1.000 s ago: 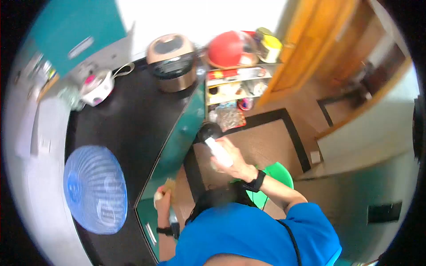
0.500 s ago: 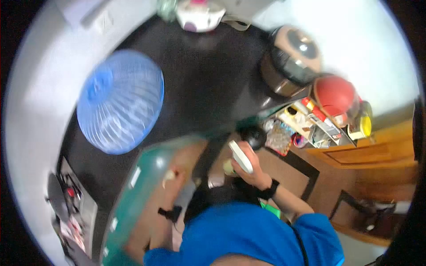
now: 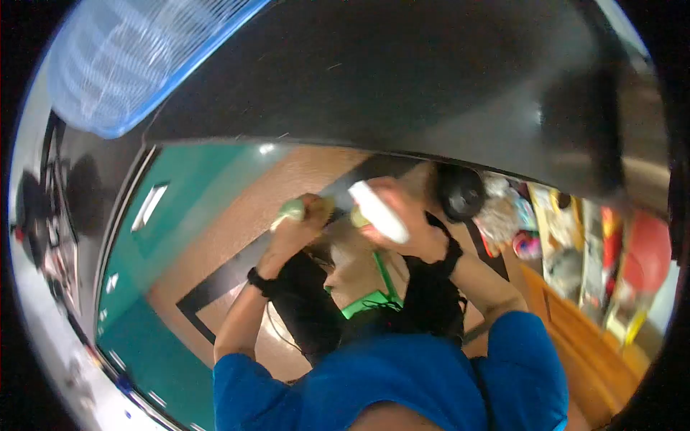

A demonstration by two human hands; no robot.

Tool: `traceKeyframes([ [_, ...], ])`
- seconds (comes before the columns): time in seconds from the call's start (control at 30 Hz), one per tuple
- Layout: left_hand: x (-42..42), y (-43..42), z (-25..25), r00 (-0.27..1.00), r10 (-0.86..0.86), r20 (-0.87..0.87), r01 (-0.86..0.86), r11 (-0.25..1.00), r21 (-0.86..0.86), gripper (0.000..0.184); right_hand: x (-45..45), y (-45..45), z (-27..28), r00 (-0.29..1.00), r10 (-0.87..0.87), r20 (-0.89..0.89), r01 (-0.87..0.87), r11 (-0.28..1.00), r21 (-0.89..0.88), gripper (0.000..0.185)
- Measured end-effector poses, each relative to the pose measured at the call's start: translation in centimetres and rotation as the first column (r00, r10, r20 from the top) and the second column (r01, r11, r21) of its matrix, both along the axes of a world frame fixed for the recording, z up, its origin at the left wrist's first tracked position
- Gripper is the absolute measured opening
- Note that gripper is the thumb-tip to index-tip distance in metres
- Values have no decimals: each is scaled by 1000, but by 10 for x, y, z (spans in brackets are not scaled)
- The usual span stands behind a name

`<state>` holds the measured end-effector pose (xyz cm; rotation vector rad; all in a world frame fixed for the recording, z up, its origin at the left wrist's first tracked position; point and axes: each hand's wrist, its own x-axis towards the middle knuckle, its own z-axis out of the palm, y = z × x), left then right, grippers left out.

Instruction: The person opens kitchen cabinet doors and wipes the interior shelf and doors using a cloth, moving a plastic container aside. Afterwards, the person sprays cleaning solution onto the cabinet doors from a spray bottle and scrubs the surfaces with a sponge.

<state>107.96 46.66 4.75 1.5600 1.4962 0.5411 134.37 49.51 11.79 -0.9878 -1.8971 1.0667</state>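
In my right hand (image 3: 413,215) is a white spray bottle (image 3: 379,212), its pale white top angled across my fingers. My left hand (image 3: 305,219), to the left of it and apart from it, has its fingers closed round a pale green and yellowish cloth (image 3: 291,210). Both hands are over the floor beside the dark counter's edge, above my knees. The lower part of the bottle is partly hidden by my right hand.
The black counter (image 3: 359,79) spans the top, with a blue basket (image 3: 136,61) at upper left. Green cabinet doors (image 3: 165,208) stand at left. A black round object (image 3: 461,192), a packed shelf (image 3: 589,244) and a red bowl (image 3: 647,251) are right. Something green (image 3: 370,304) lies between my legs.
The view has swung and come down towards the cabinets. My left hand has come up closer to my right hand. Both hands still hold their things.
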Motion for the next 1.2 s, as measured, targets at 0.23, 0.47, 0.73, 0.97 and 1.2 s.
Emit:
traceKeyframes([
  [0.23,-25,-36,-103,986,109,126,-89,983,-158,26,-67,10,-98,899,-14,-437,-44,991,-123,49],
  [0.47,-50,-99,-84,938,323,127,-331,942,46,20,-125,-37,-70,871,116,-478,-115,993,32,30],
  [0.73,-106,-190,-57,806,515,291,-574,800,176,31,-204,-115,-14,815,222,-535,-190,975,116,32],
  [0.97,-179,-236,-103,702,655,281,-712,654,255,33,-327,-156,28,895,296,-334,-235,949,212,30],
  [1.2,-213,-222,-160,605,712,357,-791,589,165,28,-379,-128,29,877,250,-410,-231,968,96,33],
])
